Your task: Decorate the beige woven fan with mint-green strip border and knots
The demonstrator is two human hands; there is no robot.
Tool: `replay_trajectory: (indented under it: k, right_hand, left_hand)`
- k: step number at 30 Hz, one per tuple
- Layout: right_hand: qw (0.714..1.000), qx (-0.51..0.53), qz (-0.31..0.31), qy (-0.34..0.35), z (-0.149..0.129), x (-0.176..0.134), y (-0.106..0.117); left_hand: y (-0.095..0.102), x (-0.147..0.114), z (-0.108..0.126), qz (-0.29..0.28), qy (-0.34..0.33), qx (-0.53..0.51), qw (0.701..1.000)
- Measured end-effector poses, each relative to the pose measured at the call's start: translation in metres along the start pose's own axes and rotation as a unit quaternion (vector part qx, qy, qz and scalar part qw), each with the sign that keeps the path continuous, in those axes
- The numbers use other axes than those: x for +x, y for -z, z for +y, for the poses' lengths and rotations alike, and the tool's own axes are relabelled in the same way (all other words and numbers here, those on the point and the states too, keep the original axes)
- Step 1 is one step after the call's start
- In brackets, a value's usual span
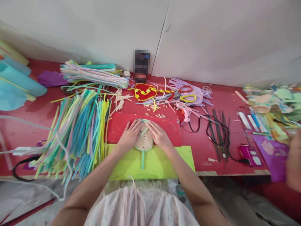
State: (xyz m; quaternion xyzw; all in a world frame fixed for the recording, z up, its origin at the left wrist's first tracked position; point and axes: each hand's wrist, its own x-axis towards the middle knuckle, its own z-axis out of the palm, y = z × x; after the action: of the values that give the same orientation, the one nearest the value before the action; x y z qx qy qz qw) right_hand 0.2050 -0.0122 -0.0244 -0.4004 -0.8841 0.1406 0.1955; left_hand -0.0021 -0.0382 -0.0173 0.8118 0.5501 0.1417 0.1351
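Red table (202,147): left hand (130,135), right hand (160,135) slant inward.

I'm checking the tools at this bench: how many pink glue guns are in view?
1. The pink glue gun lies on the red table, beyond and to the right of the right hand. Others may be hidden under the piled coloured stems.

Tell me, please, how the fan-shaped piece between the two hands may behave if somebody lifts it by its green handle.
The fan-shaped piece is probably light, as it looks built from thin strips. Its green handle may flex, being much narrower than the rest, so the piece could droop. It seems unlikely to roll, since it lies flat.
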Motion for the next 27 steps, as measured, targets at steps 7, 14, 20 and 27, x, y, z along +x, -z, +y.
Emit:
replay_trajectory:
  k: [7,14,20,27]
  right_hand:
    - [1.0,0.005,-0.002,-0.004,0.0,-0.001,0.001]
    - [0.996,0.082,0.032,-0.034,0.0,0.0,0.003]
    - [0.991,0.045,0.111,-0.056,-0.002,-0.013,0.004]
    - [0.996,0.032,0.075,-0.049,-0.011,-0.025,0.005]
  left_hand:
    - [0.006,-0.002,-0.003,-0.016,-0.029,-0.018,0.999]
    - [0.004,-0.003,-0.007,-0.022,-0.052,0.007,0.998]
    - [0.004,-0.002,-0.007,-0.024,-0.048,0.003,0.999]
    - [0.008,-0.002,-0.005,-0.024,-0.048,-0.008,0.999]
